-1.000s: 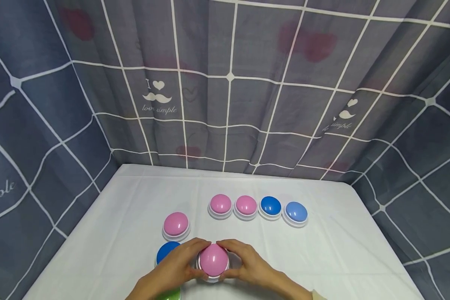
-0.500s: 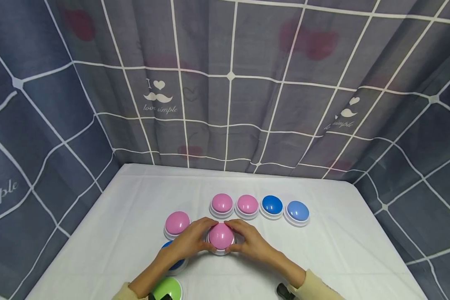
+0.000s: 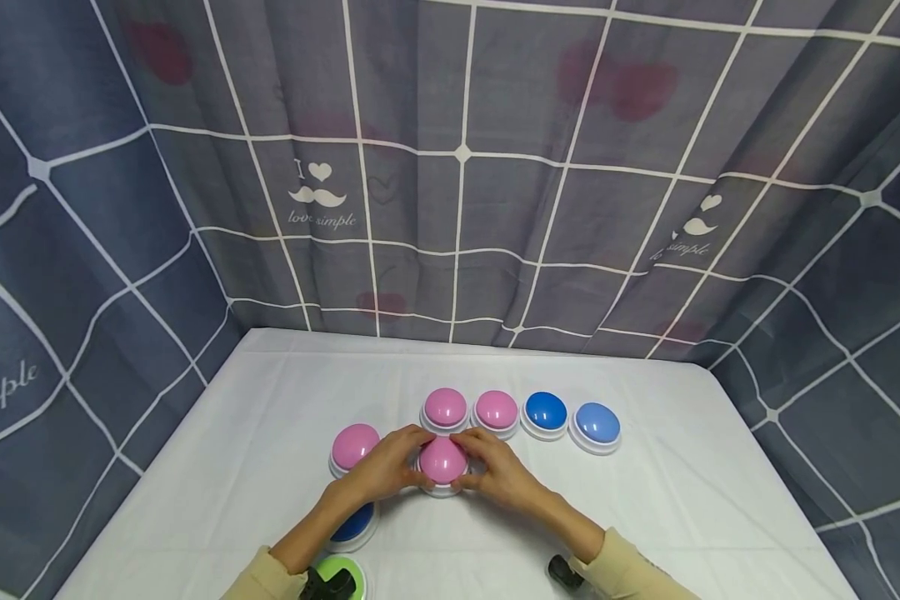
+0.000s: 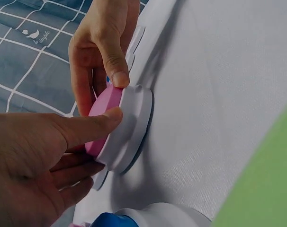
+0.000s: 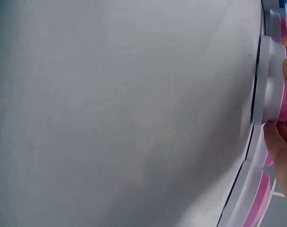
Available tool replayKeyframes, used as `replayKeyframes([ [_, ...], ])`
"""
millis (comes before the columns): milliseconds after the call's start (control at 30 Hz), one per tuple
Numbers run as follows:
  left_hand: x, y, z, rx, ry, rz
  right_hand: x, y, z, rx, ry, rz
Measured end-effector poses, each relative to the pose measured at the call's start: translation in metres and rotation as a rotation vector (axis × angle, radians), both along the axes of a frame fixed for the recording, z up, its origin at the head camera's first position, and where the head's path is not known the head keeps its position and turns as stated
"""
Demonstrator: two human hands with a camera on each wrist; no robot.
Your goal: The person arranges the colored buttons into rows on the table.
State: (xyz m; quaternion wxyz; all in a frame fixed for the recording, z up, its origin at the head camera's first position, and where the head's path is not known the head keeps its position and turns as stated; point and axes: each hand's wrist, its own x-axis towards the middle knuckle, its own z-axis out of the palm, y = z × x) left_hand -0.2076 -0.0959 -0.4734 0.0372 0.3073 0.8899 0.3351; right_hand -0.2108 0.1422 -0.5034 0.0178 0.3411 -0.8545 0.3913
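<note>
Both hands hold one pink domed push button (image 3: 443, 460) with a round white base. My left hand (image 3: 392, 465) grips its left side, thumb at the near edge and fingertips at the far edge. My right hand (image 3: 504, 472) grips the right side in the same way. In the left wrist view, the button's white base (image 4: 129, 125) stands close over the white cloth, thumbs against its side. Directly behind it is another pink push button (image 3: 446, 407), overlapped by the held one in the head view.
Rightward along the back row are a pink button (image 3: 497, 408), a dark blue button (image 3: 546, 411) and a light blue button (image 3: 597, 423). Another pink button (image 3: 354, 444), a partly hidden blue one (image 3: 354, 523) and a green one (image 3: 342, 575) line the left. Grey checked curtain (image 3: 450, 208) surrounds the table.
Both hands have moved the pink push button away from the person and slightly right, up to the back row. More of the blue and green buttons at left now shows.
</note>
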Motion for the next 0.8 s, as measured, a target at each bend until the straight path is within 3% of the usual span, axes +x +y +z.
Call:
replayKeyframes([
  [800,0.0014,0.0035,-0.006,0.016,-0.001,0.061,-0.0012,0.0044,0.0009,-0.015,-0.005,0.024],
])
